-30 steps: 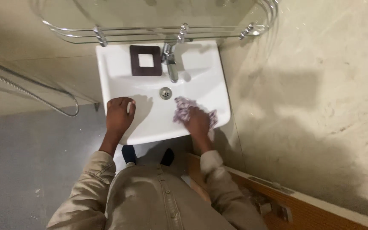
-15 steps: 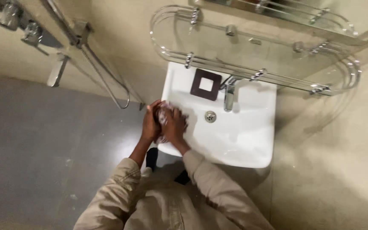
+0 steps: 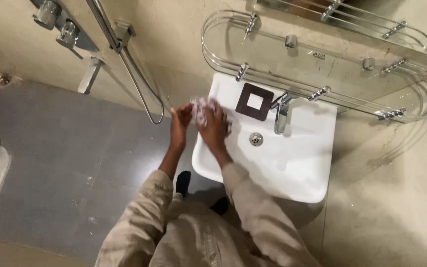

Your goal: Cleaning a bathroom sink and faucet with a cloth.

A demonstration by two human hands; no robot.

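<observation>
A crumpled patterned cloth [image 3: 201,108] is pressed on the left rim of a white wash basin [image 3: 292,168]. My right hand [image 3: 214,129] lies on the cloth and grips it against the rim. My left hand [image 3: 180,123] is just off the basin's left edge, fingers up against the cloth's left side; I cannot tell whether it grips the cloth. A dark brown square dish [image 3: 254,101] with a white centre sits on the basin's back ledge, right of my hands.
A chrome tap [image 3: 280,114] and the drain [image 3: 256,139] are in the basin's middle. A glass shelf with chrome rails [image 3: 322,59] hangs above it. A shower hose [image 3: 142,89] and wall valves [image 3: 58,24] are to the left, over a grey floor [image 3: 65,168].
Both hands with the cloth have shifted from the basin's front left corner up along the left rim towards the back. The camera view has swung slightly.
</observation>
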